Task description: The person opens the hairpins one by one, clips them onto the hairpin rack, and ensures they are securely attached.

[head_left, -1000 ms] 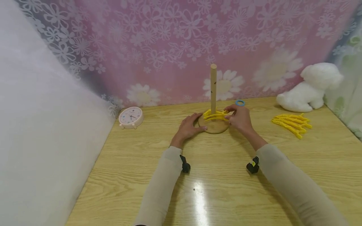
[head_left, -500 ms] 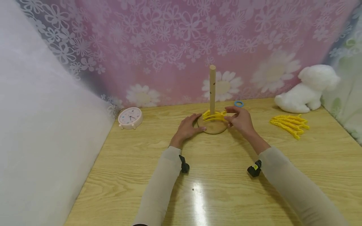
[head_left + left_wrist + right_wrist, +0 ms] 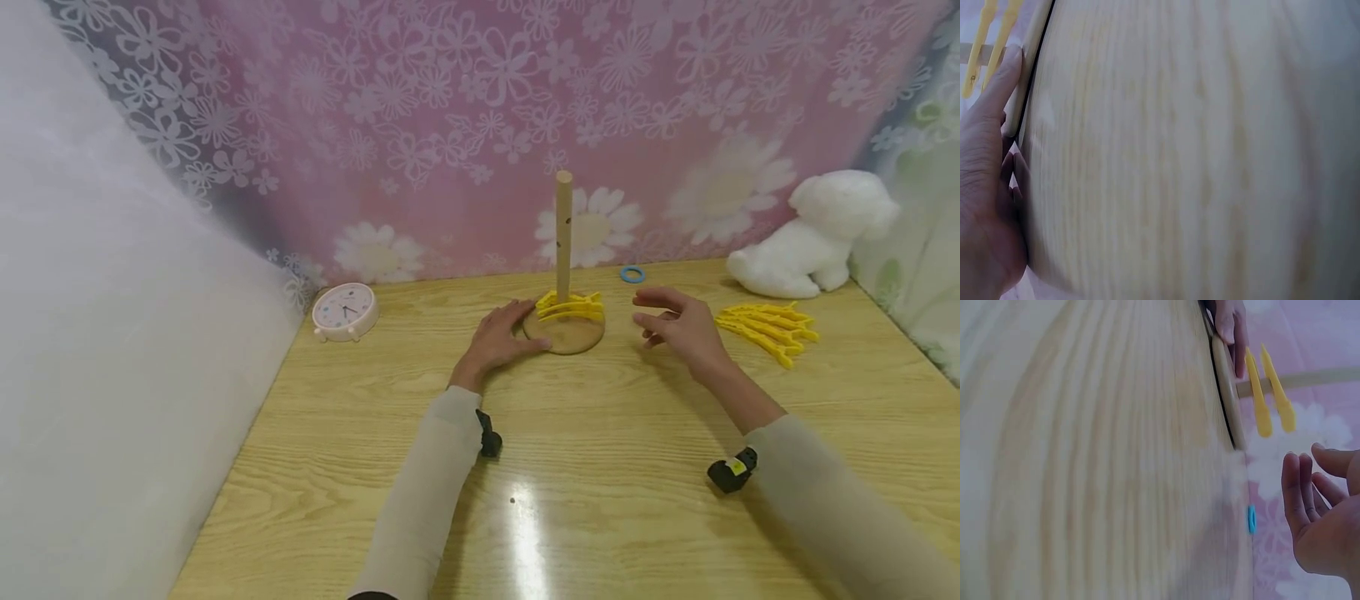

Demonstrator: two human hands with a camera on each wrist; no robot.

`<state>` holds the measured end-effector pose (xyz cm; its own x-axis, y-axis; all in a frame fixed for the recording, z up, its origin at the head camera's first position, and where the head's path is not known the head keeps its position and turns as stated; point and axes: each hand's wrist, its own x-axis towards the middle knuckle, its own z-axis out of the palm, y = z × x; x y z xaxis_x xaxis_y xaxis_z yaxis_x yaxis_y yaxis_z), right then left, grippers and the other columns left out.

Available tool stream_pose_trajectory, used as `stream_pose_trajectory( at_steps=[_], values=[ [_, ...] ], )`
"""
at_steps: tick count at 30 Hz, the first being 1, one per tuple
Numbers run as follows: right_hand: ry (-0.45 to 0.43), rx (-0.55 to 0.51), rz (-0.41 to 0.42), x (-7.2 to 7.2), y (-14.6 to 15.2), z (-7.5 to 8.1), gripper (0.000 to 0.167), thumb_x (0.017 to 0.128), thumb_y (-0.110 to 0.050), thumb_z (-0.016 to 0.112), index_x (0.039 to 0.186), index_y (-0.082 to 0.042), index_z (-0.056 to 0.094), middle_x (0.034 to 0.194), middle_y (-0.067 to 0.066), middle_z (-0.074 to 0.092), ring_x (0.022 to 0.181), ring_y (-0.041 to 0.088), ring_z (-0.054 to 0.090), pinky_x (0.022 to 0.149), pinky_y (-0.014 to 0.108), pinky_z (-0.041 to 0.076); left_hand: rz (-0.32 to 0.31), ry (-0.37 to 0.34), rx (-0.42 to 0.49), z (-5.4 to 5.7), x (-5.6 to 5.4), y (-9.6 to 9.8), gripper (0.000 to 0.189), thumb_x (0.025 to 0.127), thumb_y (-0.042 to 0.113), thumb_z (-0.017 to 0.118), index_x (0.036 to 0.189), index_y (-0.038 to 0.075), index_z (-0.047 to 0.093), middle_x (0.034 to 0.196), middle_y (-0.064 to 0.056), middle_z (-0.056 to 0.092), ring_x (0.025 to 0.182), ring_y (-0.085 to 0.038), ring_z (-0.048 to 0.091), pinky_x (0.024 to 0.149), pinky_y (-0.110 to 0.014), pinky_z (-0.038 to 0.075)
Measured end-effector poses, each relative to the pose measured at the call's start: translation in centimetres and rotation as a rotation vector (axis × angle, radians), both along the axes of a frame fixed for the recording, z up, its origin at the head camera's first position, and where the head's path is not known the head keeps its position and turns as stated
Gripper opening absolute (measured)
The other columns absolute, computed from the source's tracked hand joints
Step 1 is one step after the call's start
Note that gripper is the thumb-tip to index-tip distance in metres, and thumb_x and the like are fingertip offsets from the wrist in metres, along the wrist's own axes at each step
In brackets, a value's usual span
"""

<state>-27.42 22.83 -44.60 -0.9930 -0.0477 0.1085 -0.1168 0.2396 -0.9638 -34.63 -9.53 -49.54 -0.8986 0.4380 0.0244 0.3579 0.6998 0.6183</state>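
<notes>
My left hand (image 3: 498,342) grips the left rim of a round wooden base (image 3: 573,340), thumb at the front and fingers toward the back. From the base a wooden post (image 3: 564,237) with small dark holes stands upright. Low on the post are slender yellow plastic pieces (image 3: 572,311) with forked ends; the right wrist view shows two of them (image 3: 1270,390), one above the other, crossing the post. My right hand (image 3: 678,329) is held over the table right of the base, fingers slightly bent and nothing between them.
Several similar yellow pieces (image 3: 772,329) lie in a fan at the right. A blue ring (image 3: 632,274) lies behind the base. A white plush dog (image 3: 817,237) sits at the back right, and a pink clock (image 3: 347,312) stands at the left. A floral curtain (image 3: 450,150) hangs behind the table.
My right hand has let go of the yellow piece's right end and moved right, away from the post. The piece stays against the post. My left hand stays at the base.
</notes>
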Motion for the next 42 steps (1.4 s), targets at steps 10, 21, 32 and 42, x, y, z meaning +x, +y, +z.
stream_pose_trajectory(
  at_steps=[10, 21, 32, 42],
  values=[
    [-0.027, 0.072, -0.046, 2.9, 6.9, -0.3, 0.038, 0.102, -0.021, 0.071, 0.139, -0.019, 0.061, 0.113, -0.029, 0.067, 0.079, 0.012, 0.069, 0.068, 0.03, 0.064, -0.003, 0.015, -0.063, 0.6, 0.4, 0.4, 0.098, 0.09, 0.068, 0.069, 0.167, 0.027, 0.026, 0.173, 0.0, 0.023, 0.16, -0.014, 0.015, 0.131, -0.039, 0.004],
    [-0.094, 0.094, -0.111, 5.9, 12.5, -0.9, 0.031, 0.102, -0.019, 0.07, 0.128, -0.033, 0.063, 0.11, -0.035, 0.065, 0.078, 0.006, 0.071, 0.065, 0.025, 0.062, -0.013, 0.022, -0.065, 0.1, 0.2, 0.4, 0.097, 0.09, 0.068, 0.069, 0.167, 0.029, 0.025, 0.173, 0.0, 0.023, 0.16, -0.015, 0.015, 0.131, -0.039, 0.004],
    [-0.191, 0.164, -0.18, 6.9, 16.6, -1.8, 0.025, 0.1, -0.025, 0.072, 0.124, -0.027, 0.066, 0.097, -0.029, 0.067, 0.071, 0.01, 0.071, 0.062, 0.027, 0.062, -0.012, 0.009, -0.067, 0.2, 0.2, 0.5, 0.095, 0.091, 0.065, 0.07, 0.167, 0.03, 0.025, 0.173, 0.002, 0.023, 0.16, -0.014, 0.015, 0.131, -0.038, 0.004],
    [-0.217, 0.187, -0.21, 6.9, 16.9, -2.5, 0.021, 0.1, -0.02, 0.073, 0.12, -0.025, 0.069, 0.081, -0.012, 0.074, 0.064, 0.016, 0.068, 0.058, 0.03, 0.062, -0.003, 0.018, -0.073, 0.1, 0.0, 0.5, 0.094, 0.091, 0.064, 0.071, 0.167, 0.032, 0.025, 0.173, 0.002, 0.023, 0.16, -0.013, 0.015, 0.131, -0.038, 0.003]
  ],
)
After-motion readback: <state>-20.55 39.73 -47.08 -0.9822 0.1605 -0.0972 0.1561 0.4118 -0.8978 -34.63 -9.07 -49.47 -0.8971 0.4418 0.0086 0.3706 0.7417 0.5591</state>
